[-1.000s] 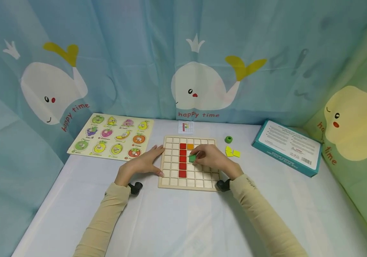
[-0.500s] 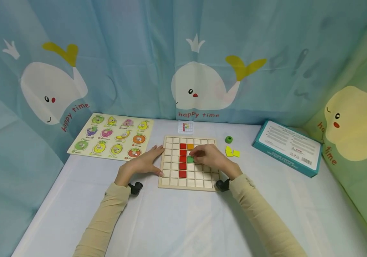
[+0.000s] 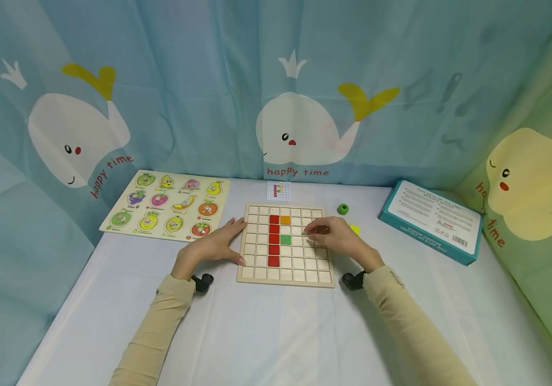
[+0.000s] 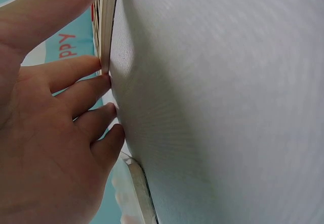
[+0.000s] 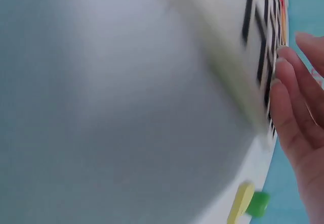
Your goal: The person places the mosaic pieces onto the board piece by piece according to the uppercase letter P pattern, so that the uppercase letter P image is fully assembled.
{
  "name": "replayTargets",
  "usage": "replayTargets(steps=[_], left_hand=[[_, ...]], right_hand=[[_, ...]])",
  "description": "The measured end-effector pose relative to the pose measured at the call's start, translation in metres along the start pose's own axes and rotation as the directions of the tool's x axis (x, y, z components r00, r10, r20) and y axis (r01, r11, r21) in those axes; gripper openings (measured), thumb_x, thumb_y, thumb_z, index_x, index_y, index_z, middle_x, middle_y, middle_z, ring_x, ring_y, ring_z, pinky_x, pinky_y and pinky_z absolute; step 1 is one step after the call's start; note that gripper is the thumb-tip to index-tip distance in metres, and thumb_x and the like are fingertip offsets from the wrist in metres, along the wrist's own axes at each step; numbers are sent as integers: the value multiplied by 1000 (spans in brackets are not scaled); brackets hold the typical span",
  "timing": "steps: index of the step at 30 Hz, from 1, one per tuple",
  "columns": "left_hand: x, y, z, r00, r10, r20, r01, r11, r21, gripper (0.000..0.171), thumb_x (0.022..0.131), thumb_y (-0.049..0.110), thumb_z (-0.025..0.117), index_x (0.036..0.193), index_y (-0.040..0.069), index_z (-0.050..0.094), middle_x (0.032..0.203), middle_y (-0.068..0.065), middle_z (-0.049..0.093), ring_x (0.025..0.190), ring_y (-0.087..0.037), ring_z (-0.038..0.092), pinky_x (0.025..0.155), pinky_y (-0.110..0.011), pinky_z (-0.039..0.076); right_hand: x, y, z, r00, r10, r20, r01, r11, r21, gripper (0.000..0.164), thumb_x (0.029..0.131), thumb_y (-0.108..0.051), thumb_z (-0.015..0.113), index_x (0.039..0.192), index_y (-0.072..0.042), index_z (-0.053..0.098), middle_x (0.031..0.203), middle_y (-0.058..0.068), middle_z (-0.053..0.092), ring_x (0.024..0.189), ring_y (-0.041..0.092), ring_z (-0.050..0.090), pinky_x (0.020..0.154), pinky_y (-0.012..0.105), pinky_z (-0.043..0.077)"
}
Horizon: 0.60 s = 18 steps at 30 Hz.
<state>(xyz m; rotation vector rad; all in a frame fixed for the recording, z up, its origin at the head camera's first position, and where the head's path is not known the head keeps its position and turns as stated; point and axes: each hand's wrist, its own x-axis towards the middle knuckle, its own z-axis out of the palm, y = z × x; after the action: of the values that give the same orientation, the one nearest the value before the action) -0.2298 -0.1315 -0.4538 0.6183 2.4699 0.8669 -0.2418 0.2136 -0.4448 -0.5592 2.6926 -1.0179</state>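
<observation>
A wooden grid board (image 3: 259, 274) lies mid-table. A column of red tiles (image 3: 274, 239) sits in its cells, with an orange tile (image 3: 285, 220) beside the top one and a green tile (image 3: 286, 239) beside the middle one. My left hand (image 3: 211, 246) rests at the board's left edge, fingers and thumb spread along it; the left wrist view shows fingertips (image 4: 105, 81) at the board's side. Over the right part of the board is my right hand (image 3: 338, 236), fingers loosely bent and holding nothing. Behind it a yellow tile (image 3: 355, 229) shows partly; the hand hides the others.
A small printed pattern card (image 3: 278, 191) lies behind the board. To the left is a fruit puzzle board (image 3: 163, 206). A green ring-like piece (image 3: 343, 209) stands right of the grid, and a teal box (image 3: 432, 222) farther right. A whale-print curtain (image 3: 227, 107) closes the back.
My right hand has set the green tile down in a cell, let go of it and moved right towards the yellow tiles. The left hand stays at the board's edge.
</observation>
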Motion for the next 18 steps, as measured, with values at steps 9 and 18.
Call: replayTargets(steps=[9,18], left_hand=[[3,3,1,1000,8,16,-8,1000,-20,104,85,25,86,163,2,22,173,-15,12,161,-36,3,128,-54,15],[1,0,-1,1000,-26,9,26,1000,-12,105,84,26,87,164,4,23,173,-15,11,161,-36,3,128,-55,16]], right_hand=[[-21,29,-20,994,56,-90,-63,995,-79,18,97,-12,70,112,-5,76,107,13,75,92,24,68,80,38,56],[-27,51,-36,984,72,-164,-91,990,-109,19,97,-10,69,113,-4,76,113,18,74,96,32,69,77,37,56]])
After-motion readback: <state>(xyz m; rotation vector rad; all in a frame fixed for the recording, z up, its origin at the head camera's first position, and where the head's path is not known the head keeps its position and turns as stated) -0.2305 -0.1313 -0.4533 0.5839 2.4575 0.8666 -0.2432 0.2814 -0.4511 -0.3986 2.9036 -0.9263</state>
